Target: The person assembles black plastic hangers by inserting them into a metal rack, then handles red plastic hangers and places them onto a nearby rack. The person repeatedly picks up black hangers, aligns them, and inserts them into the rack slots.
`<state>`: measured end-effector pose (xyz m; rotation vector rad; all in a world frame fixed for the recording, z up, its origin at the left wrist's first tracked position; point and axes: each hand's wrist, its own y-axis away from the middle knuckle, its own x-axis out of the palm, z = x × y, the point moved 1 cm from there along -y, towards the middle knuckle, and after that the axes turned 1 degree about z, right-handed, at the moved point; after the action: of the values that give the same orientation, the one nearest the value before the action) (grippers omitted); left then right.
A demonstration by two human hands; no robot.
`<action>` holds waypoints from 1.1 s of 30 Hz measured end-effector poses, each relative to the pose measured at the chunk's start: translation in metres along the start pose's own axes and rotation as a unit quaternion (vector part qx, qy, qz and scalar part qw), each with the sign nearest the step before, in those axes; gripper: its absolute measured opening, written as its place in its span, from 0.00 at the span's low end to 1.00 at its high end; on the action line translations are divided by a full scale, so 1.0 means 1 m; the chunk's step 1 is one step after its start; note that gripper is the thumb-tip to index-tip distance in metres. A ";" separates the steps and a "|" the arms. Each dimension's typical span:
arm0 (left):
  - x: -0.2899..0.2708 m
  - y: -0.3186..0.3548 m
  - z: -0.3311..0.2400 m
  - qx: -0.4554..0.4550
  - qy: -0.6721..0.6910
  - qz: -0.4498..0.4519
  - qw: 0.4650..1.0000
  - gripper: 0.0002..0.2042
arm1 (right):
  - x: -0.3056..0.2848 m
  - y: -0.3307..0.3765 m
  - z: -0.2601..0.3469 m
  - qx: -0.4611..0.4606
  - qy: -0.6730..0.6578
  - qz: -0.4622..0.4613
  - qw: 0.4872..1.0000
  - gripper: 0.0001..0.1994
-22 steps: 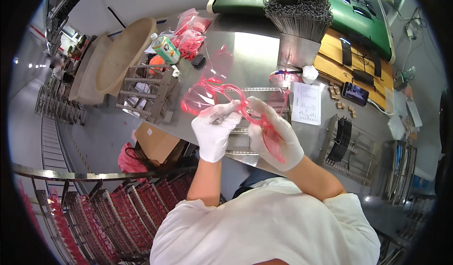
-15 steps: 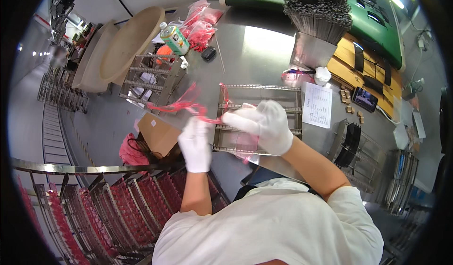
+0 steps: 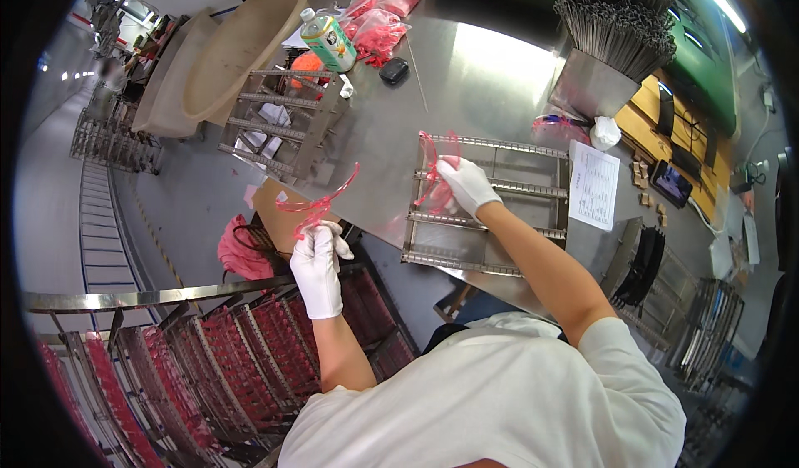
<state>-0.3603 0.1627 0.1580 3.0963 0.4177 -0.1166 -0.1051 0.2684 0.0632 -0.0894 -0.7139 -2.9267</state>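
Observation:
My left hand (image 3: 316, 270), in a white glove, pinches a thin, translucent pink eyeglass frame (image 3: 314, 208) above the table's near left edge. To its right stands a metal rack (image 3: 526, 188) with several notched crossbars. At the rack's left end, my right hand (image 3: 468, 186), also gloved in white, has its fingers closed around a second pink frame (image 3: 436, 191). Pink plastic shows along the rack's left end too, but I cannot tell where one piece stops and another starts. My right fingertips are partly hidden.
Another metal rack (image 3: 287, 122), a bottle (image 3: 329, 42), a black case (image 3: 394, 71) and bags of pink pieces (image 3: 379, 31) lie left and back. A bin of metal rods (image 3: 595, 85), a printed sheet (image 3: 593, 186) and a phone (image 3: 671, 182) are right. Loaded racks (image 3: 241, 360) stand lower left.
My hands, close together before, have moved apart. The left went left and down with a pink frame; the right now grips pink plastic at the rack's left end. The view has shifted slightly.

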 end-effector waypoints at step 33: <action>0.014 -0.001 -0.010 -0.029 0.037 0.265 0.963 0.14 | -0.043 0.010 0.023 0.023 0.235 0.055 0.970 0.33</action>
<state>-0.3464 0.1678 0.1664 3.0327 -0.4051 0.0217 -0.0607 0.2748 0.0845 0.5319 -0.6664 -2.6644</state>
